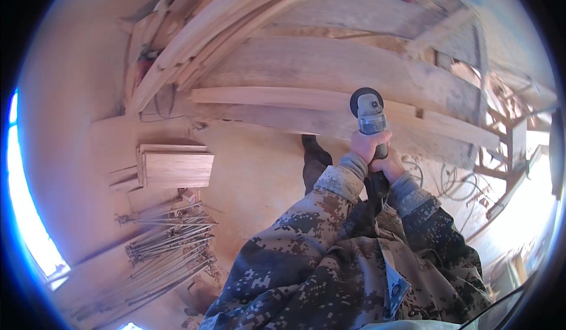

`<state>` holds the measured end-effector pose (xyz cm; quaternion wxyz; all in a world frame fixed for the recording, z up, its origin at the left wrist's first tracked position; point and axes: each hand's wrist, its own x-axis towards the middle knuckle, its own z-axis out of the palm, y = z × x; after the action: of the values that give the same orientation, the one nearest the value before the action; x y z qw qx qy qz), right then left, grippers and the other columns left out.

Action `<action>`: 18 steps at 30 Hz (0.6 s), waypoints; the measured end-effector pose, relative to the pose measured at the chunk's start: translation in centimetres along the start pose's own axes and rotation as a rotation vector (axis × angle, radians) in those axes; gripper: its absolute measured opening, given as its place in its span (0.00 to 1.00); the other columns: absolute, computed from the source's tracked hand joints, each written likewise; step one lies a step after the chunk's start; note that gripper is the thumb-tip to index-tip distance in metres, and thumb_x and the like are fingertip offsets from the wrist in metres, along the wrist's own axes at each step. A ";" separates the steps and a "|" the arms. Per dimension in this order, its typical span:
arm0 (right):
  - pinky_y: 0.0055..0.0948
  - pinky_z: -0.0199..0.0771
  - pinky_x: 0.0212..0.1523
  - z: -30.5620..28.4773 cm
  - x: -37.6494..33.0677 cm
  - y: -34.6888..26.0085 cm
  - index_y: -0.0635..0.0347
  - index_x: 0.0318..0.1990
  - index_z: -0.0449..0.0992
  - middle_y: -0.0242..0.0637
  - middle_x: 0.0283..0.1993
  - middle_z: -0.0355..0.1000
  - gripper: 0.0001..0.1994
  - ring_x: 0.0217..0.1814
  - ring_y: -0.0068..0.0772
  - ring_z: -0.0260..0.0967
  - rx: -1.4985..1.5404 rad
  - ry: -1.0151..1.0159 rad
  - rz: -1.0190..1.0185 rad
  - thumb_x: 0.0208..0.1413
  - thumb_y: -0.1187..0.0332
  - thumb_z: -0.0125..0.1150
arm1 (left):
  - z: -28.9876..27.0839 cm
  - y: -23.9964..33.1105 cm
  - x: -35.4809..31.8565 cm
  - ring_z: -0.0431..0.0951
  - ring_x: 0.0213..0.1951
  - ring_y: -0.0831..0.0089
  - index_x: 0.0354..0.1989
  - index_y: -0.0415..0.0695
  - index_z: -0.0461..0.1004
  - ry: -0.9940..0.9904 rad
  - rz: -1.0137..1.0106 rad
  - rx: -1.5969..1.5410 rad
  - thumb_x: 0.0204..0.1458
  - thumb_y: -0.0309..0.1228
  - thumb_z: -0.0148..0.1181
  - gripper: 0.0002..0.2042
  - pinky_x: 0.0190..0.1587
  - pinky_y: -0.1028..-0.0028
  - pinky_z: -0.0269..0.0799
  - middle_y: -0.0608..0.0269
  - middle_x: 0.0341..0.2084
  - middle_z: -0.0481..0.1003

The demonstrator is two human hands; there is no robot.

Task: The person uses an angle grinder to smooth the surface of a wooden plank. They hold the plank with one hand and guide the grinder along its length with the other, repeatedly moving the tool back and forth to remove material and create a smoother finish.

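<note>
An angle grinder (371, 117) with a round dark disc (361, 99) at its head is held out in front of me. My left hand (367, 145) wraps round its body just behind the grey head. Closer to me, my right hand (389, 166) grips the black rear part of the same tool. The disc appears over a long pale timber beam (283, 97) lying along the near side of a wooden workbench (336, 58). Whether the disc touches the beam I cannot tell.
Long curved boards (218, 29) lie at the bench's left end. Stacked wooden panels (178, 169) and a pile of metal bar clamps (171, 241) rest on the floor to the left. A cable (463, 182) coils on the floor at right, beside a wooden frame (517, 144).
</note>
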<state>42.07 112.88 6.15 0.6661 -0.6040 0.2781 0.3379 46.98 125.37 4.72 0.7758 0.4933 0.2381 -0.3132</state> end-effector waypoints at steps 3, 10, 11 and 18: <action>0.36 0.84 0.39 5.8 3.0 -1.2 0.65 0.52 0.71 0.38 0.37 0.78 0.30 0.36 0.35 0.79 -0.050 -0.026 -0.006 0.34 0.79 0.71 | -5.9 2.8 -0.2 0.81 0.27 0.70 0.31 0.39 0.82 0.047 0.042 -0.026 0.49 0.31 0.71 0.08 0.35 0.68 0.77 0.61 0.26 0.82; 0.35 0.82 0.43 20.5 9.1 -3.0 0.63 0.55 0.71 0.37 0.41 0.78 0.32 0.41 0.33 0.78 -0.102 -0.124 -0.053 0.34 0.78 0.72 | -20.8 8.9 0.0 0.82 0.28 0.69 0.34 0.39 0.82 0.133 0.060 -0.197 0.50 0.29 0.70 0.07 0.35 0.68 0.78 0.60 0.28 0.82; 0.35 0.82 0.44 23.2 10.3 -3.5 0.63 0.53 0.73 0.36 0.42 0.77 0.31 0.42 0.33 0.77 -0.137 -0.143 -0.049 0.34 0.78 0.71 | -23.4 9.9 -0.1 0.82 0.28 0.68 0.35 0.39 0.82 0.157 0.048 -0.233 0.50 0.28 0.70 0.07 0.36 0.68 0.79 0.59 0.29 0.82; 0.32 0.81 0.39 40.1 17.1 -8.2 0.62 0.60 0.70 0.36 0.39 0.78 0.37 0.36 0.30 0.78 -0.306 -0.318 -0.015 0.35 0.73 0.74 | -40.3 16.7 0.0 0.82 0.30 0.67 0.39 0.38 0.81 0.397 0.178 -0.379 0.48 0.29 0.73 0.11 0.37 0.67 0.79 0.60 0.29 0.81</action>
<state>57.61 154.32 2.54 0.6047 -0.6393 0.1104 0.4619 56.58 167.53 -1.10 0.8169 0.4101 0.3951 -0.0911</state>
